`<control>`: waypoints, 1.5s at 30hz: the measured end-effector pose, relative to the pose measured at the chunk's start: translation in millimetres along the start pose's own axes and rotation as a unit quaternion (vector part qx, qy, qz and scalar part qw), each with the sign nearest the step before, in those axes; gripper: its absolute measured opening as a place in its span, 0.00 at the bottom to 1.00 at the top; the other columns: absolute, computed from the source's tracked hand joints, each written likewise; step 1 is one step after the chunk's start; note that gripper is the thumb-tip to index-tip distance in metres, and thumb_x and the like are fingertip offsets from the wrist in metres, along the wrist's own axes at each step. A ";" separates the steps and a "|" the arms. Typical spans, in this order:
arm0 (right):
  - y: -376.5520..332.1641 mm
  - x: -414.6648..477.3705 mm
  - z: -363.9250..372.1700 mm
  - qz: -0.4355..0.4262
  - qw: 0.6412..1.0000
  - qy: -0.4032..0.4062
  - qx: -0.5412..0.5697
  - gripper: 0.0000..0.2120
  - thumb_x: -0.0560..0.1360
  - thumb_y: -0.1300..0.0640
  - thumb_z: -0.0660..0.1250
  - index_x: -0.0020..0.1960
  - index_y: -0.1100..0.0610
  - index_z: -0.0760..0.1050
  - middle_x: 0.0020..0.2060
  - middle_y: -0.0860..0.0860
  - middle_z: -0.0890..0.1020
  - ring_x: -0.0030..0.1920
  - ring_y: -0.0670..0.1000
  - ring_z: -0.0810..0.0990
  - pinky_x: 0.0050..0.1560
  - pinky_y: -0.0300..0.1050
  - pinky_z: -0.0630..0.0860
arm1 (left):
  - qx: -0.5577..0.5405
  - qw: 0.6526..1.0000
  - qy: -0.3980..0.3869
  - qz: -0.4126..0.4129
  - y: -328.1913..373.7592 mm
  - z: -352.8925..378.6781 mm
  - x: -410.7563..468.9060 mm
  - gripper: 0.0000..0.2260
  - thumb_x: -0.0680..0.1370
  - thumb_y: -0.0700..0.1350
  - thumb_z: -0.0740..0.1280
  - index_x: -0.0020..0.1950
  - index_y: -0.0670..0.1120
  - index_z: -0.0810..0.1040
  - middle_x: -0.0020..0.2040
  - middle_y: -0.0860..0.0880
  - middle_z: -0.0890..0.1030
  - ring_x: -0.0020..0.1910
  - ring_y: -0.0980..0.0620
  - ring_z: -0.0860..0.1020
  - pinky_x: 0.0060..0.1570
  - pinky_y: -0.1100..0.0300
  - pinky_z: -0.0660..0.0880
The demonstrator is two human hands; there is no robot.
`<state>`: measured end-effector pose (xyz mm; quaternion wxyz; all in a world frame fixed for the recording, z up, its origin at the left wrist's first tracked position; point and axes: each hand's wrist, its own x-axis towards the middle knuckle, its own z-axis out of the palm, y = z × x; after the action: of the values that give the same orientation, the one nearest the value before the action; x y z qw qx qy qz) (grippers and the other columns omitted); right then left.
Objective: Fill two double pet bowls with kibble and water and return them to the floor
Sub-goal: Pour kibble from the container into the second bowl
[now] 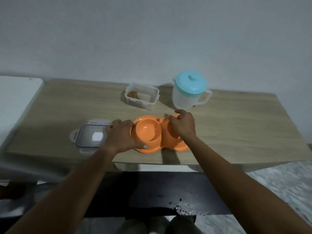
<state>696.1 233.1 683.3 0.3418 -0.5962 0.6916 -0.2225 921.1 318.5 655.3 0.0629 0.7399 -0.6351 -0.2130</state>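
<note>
Your left hand [124, 135] and right hand [183, 126] grasp the orange double bowl [152, 132] near the bench [236, 129] edge, fingers clasped on its rims; lift evenly, keeping it level.

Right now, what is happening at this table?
A person holds an orange double pet bowl on the wooden table, left hand at its left end, right hand over its right cup. Behind it stand an open container with little kibble and a lidded pitcher. The container's lid lies on the left.
</note>
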 end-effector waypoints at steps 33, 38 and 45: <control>-34.6 25.6 -58.2 0.028 0.943 -0.160 0.290 0.29 0.72 0.56 0.75 0.71 0.59 0.73 0.69 0.59 0.77 0.66 0.60 0.77 0.42 0.48 0.83 | -0.070 0.996 0.018 0.051 -0.2 5.4 5.9 0.54 0.51 0.75 0.73 0.73 0.59 0.64 0.71 0.54 0.71 0.73 0.47 0.62 0.67 0.45 0.55; -30.5 21.2 -67.1 0.001 0.952 -0.140 0.274 0.33 0.70 0.57 0.77 0.73 0.59 0.71 0.64 0.61 0.80 0.62 0.60 0.81 0.45 0.51 0.84 | -0.129 0.991 0.001 0.040 5.0 7.6 12.7 0.55 0.48 0.74 0.74 0.73 0.60 0.65 0.67 0.55 0.75 0.69 0.49 0.67 0.64 0.48 0.62; -32.0 4.5 -68.5 -0.073 0.947 -0.145 0.277 0.17 0.75 0.67 0.72 0.62 0.58 0.80 0.52 0.54 0.85 0.55 0.57 0.85 0.55 0.56 0.83 | -0.148 0.989 -0.018 0.017 7.1 4.6 11.7 0.57 0.49 0.71 0.77 0.75 0.60 0.62 0.70 0.52 0.72 0.71 0.47 0.63 0.66 0.48 0.60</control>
<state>666.9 215.8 750.9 0.5732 -0.5528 0.4998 -0.3407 914.0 306.7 651.0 0.1636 0.7074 -0.6104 -0.3165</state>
